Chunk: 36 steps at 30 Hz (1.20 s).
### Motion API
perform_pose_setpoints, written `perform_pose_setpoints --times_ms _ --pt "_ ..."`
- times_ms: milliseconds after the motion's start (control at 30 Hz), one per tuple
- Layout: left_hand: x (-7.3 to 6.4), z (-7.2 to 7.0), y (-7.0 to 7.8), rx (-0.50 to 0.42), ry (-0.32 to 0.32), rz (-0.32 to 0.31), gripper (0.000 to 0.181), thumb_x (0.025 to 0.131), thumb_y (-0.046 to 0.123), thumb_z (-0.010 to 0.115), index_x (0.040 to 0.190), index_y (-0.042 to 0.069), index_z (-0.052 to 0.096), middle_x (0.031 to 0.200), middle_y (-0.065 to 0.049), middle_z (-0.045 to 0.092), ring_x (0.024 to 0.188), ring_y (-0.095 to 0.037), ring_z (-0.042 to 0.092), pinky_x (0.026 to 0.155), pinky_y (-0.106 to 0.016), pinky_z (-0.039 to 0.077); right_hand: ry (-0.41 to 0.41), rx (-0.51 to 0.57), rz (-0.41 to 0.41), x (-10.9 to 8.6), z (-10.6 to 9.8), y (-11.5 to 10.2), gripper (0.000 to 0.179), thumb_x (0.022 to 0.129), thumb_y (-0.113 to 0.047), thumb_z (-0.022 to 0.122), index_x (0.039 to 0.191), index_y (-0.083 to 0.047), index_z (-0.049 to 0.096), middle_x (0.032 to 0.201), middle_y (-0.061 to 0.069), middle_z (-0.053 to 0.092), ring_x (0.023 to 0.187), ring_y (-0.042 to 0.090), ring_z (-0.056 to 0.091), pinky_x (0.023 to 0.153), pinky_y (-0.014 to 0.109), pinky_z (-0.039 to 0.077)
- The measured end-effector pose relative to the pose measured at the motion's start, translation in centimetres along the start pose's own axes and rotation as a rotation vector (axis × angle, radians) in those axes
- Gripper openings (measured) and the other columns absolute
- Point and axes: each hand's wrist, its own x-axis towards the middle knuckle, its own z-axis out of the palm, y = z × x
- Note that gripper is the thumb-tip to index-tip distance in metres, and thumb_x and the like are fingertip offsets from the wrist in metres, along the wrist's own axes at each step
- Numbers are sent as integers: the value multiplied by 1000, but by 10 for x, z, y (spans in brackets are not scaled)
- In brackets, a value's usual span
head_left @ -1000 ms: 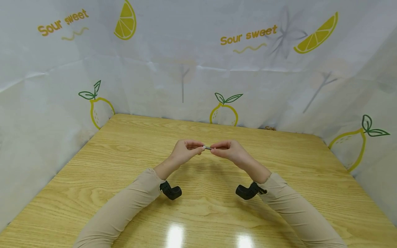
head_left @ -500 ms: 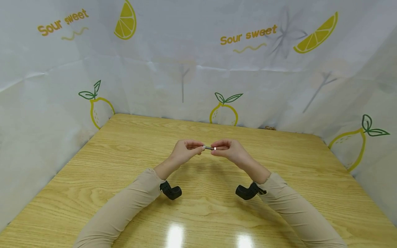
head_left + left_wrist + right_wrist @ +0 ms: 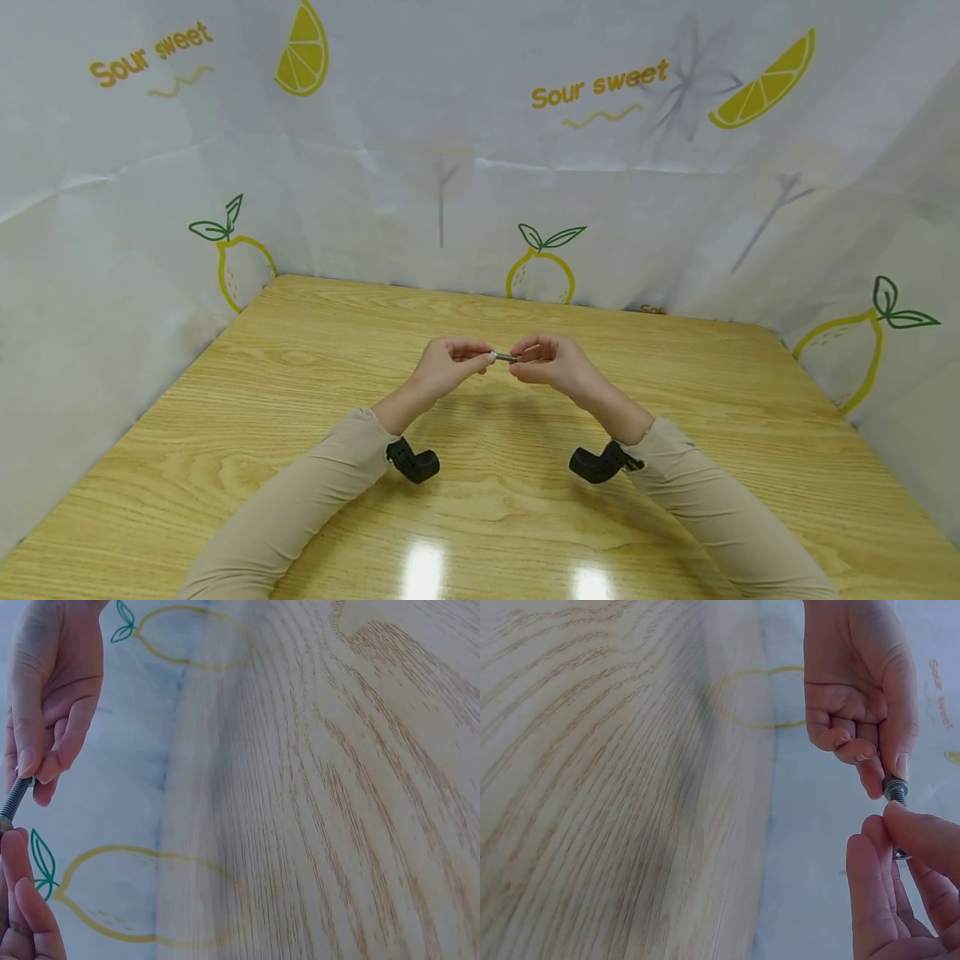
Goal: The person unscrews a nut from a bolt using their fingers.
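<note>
A small metal bolt (image 3: 506,357) with a threaded shaft is held level above the table, between the two hands. My left hand (image 3: 448,365) pinches its left end between thumb and fingers. In the right wrist view a wider collar-like piece (image 3: 895,787) sits at that end; whether it is a head or a nut I cannot tell. My right hand (image 3: 558,363) has thumb and fingertips about the other end, the thumb lying across the shaft in the right wrist view. Threads of the bolt (image 3: 13,799) show between both hands in the left wrist view.
Beneath the hands lies a wood-grain table (image 3: 480,500). A white curtain (image 3: 390,117) with lemon prints stands behind it and along both sides. Black wrist cameras are strapped to the left wrist (image 3: 412,462) and the right wrist (image 3: 597,463).
The right thumb and fingers have parted slightly and shifted on the bolt, baring more of its right end. The left hand stays in place.
</note>
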Motion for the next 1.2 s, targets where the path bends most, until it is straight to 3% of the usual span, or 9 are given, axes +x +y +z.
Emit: perform_pose_setpoints --times_ms 100,233,367,500,700,967,1200 --pt "0 0 0 -2 6 -2 26 89 20 64 110 6 68 104 -15 70 88 -20 67 93 -45 50 -1 19 0 0 0 0 33 88 -14 65 116 1 57 108 17 64 102 31 63 92 44 52" --pt "1 0 0 -2 15 -2 25 89 20 65 109 6 68 103 -15 70 82 -13 66 93 -45 50 9 38 7 1 0 0 35 90 -20 63 117 2 57 113 24 62 96 21 66 94 45 50" --pt "0 0 0 -3 17 -2 25 89 20 65 109 6 69 104 -15 70 79 -9 65 92 -44 50 19 40 10 2 -1 0 34 91 -21 62 116 2 58 106 18 65 93 18 66 93 44 51" --pt "1 0 0 -8 14 -5 26 89 20 65 110 5 68 105 -17 69 78 -8 65 92 -45 50 11 36 -7 1 -1 -1 32 90 -18 63 114 2 58 100 8 65 100 29 63 94 46 50" --pt "1 0 -2 -14 14 -9 28 88 21 65 111 5 67 106 -17 69 79 -10 65 92 -45 50 20 8 -25 0 1 0 30 89 -16 64 113 1 58 107 12 64 107 38 60 95 49 49" --pt "1 1 -3 -8 5 12 27 89 20 65 110 4 68 107 -21 68 94 -31 65 92 -45 50 56 -31 -23 -2 2 0 32 88 -14 65 117 0 59 116 18 61 100 22 64 97 49 47" --pt "1 1 -3 0 9 23 27 89 21 65 110 5 68 104 -17 69 82 -15 66 91 -45 50 66 -36 -7 -1 2 1 36 88 -12 65 120 2 58 114 18 63 93 10 64 96 46 49"
